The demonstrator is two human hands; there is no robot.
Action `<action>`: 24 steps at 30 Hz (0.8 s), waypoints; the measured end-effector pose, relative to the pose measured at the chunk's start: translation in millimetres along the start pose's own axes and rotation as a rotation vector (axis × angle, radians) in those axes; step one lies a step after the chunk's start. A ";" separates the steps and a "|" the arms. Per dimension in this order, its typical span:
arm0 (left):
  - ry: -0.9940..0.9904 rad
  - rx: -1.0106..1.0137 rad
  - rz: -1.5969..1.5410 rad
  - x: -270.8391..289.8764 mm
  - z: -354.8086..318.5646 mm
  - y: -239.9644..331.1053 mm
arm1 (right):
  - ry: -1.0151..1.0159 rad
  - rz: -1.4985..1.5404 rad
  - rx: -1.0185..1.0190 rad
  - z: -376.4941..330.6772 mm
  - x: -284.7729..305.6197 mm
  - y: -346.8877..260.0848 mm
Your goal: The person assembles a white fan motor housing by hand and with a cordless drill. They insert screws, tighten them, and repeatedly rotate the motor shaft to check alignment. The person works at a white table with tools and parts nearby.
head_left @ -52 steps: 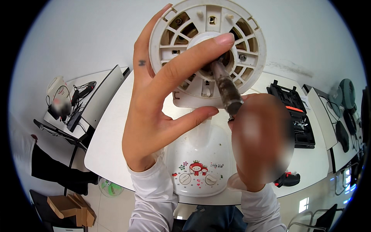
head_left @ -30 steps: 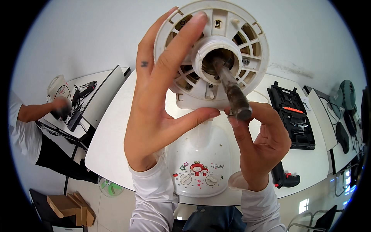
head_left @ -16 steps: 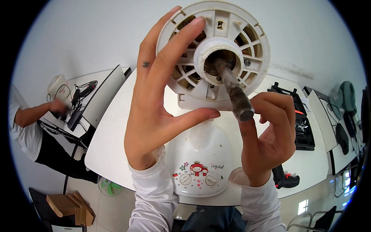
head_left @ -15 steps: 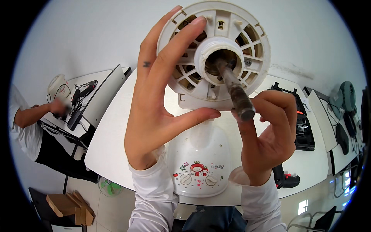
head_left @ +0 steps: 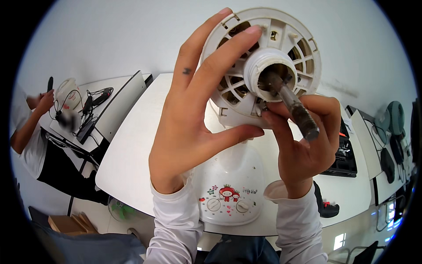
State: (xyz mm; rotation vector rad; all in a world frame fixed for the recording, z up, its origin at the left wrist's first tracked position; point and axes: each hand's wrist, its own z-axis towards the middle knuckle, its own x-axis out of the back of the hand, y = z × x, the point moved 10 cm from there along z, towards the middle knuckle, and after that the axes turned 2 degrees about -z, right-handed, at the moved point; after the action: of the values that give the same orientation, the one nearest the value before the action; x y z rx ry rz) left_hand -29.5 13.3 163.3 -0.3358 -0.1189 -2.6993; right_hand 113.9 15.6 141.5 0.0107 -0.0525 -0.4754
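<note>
My left hand (head_left: 187, 119) grips the white round fan motor housing (head_left: 310, 66) from its left side, fingers across the slotted face and thumb under the lower edge. A worn metal shaft (head_left: 296, 108) sticks out of the housing's central collar toward me. Below the collar, my right hand (head_left: 307, 136) is closed, its thumb and fingertip pinched together against the housing face. Whatever sits between those fingertips is too small to make out. Beneath both hands stands the white fan base (head_left: 231, 215), with two knobs and red cartoon figures.
An open black toolbox (head_left: 345, 160) lies on the white table (head_left: 127, 163) at right, near a black-and-red tool (head_left: 327, 209). Left, a co-worker (head_left: 33, 132) stands by a desk with cables. Fans (head_left: 395, 119) stand far right. A cardboard box (head_left: 68, 224) and grey cloth (head_left: 94, 251) show lower left.
The motor housing and my left hand have shifted right and slightly down. My right fingertips have come up beside the collar. The co-worker has raised a dark object; grey cloth has appeared lower left.
</note>
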 end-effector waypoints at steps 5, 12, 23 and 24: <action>-0.044 -0.030 0.118 -1.5 -3.8 -9.4 | 0.037 -0.020 0.055 -1.7 -1.0 3.9; 0.018 0.115 0.148 -2.0 3.5 -1.9 | 0.040 -0.054 0.097 -2.0 -0.8 0.4; 0.002 0.104 0.179 -2.9 2.5 -1.3 | -0.007 -0.113 0.166 3.4 0.3 -9.2; 0.010 0.114 0.164 -3.8 4.0 1.6 | -0.016 -0.121 0.189 4.8 1.1 -11.4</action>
State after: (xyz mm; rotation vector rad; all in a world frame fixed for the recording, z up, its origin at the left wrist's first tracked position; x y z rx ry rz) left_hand -24.6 13.9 166.2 -0.2841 -0.2310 -2.5193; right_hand 109.4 5.0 146.1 0.1967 -0.1130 -0.5902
